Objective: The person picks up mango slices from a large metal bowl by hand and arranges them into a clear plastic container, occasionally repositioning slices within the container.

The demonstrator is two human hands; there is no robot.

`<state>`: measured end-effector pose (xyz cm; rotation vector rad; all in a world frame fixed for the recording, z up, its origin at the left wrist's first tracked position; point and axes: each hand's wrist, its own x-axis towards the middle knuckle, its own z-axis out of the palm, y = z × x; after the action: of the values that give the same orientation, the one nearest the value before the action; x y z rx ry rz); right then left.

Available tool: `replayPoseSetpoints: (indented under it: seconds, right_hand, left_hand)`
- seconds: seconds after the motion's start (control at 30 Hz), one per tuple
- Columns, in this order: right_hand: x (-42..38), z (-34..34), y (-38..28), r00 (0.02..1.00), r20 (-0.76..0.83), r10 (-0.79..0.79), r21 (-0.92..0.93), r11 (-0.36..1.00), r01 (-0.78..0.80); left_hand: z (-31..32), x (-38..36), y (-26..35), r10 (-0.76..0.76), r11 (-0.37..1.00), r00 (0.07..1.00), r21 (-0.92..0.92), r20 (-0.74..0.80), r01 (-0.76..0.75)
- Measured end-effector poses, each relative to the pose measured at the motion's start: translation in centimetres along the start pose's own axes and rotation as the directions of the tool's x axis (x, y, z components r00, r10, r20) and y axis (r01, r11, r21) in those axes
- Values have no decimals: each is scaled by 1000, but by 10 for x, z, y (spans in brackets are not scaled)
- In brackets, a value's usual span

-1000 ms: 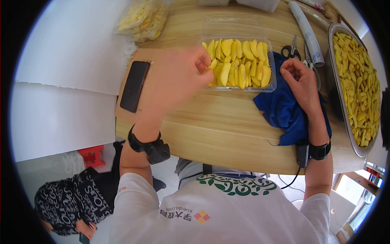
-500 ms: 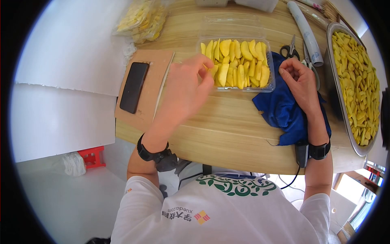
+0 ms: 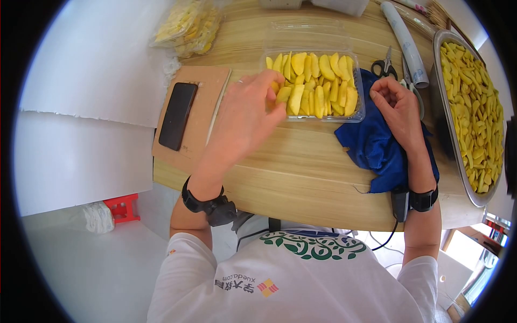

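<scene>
A clear plastic box with its lid folded back holds rows of yellow slices. My left hand is at the box's left end, its thumb and finger closed round a yellow slice by the left edge. My right hand rests over a blue cloth, right of the box, fingers curled together; whether something small is between them cannot be made out.
A deep metal tray of yellow slices stands at the right. Scissors and a film roll lie beyond the cloth. A phone rests on a brown folder; bagged slices are behind.
My left hand has shifted slightly at the box's left end, and the slice between its fingers shows more clearly. My right hand has stayed in place.
</scene>
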<state>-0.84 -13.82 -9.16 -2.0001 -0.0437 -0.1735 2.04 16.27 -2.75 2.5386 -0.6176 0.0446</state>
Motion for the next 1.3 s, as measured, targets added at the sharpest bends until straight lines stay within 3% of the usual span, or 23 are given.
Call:
replayPoseSetpoints:
  seconds: [0.37,0.47,0.8,0.87,1.07,1.3]
  right_hand:
    - [-1,-2,0,999,28,19,-7,1000,-19]
    - [-1,-1,-1,999,29,26,-2,1000,-26]
    - [0,1,-2,1000,-19,-4,18,1000,5]
    - [-1,1,-2,1000,-20,-5,15,1000,5]
    - [0,1,-2,1000,-26,-4,4,1000,4]
    - [0,1,-2,1000,-24,-7,16,1000,8]
  left_hand:
    - [9,0,-2,-95,991,992,-102,-85,86]
    - [8,0,-3,-19,996,997,-84,-69,14]
    - [5,2,3,-92,987,995,-138,-27,87]
    - [6,4,2,32,995,991,-91,-130,-44]
    - [3,4,16,19,1000,999,-24,-28,-20]
    - [9,4,18,54,999,998,-2,-32,-54]
